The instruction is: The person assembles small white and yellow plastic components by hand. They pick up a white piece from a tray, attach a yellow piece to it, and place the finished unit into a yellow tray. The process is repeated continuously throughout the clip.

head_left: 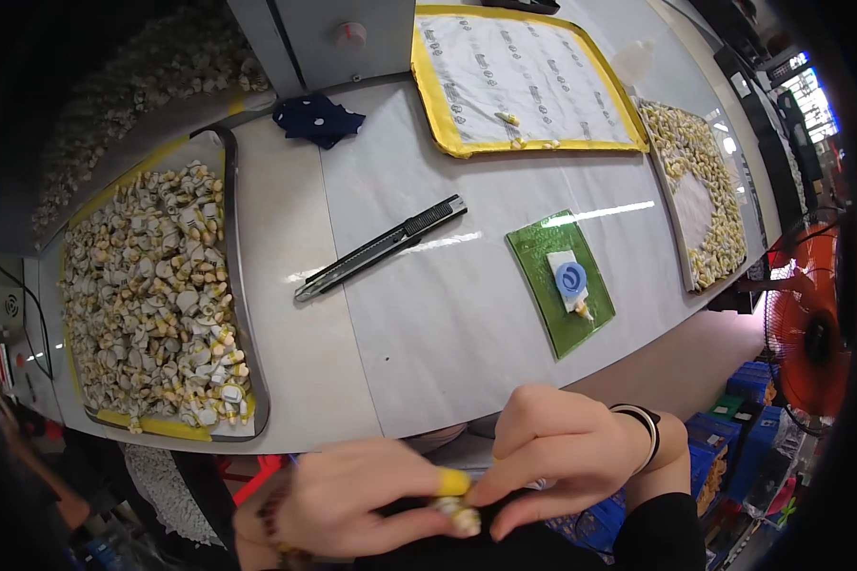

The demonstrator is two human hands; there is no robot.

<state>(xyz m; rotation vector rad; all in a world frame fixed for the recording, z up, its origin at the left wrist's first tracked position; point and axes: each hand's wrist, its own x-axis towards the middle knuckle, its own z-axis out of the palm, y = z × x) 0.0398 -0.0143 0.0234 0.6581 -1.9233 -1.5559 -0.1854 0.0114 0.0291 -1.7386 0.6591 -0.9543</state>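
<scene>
Left hand (357,495) pinches a small white-and-yellow piece (462,517) between thumb and yellow-wrapped finger, out past the desk's near edge. Right hand (571,447) curls thumb and finger right beside it; contact unclear, so can't tell if it grips. Piece is probably held close to the body for a good look and two-handed fiddling. Left tray (249,324) holds heaped similar pieces, its raised rim likely stopping spills; the yellow-edged tray (431,90) carries only a few on printed lining. Box cutter (381,249) lies mid-desk, seemingly within reach. Green slab (590,333) bears a blue ring (570,280), perhaps keeping it off the surface. Desk (428,352) is pale, glossy, seamed. Room: orange fan (819,328) and blue crates (714,438) at right.
</scene>
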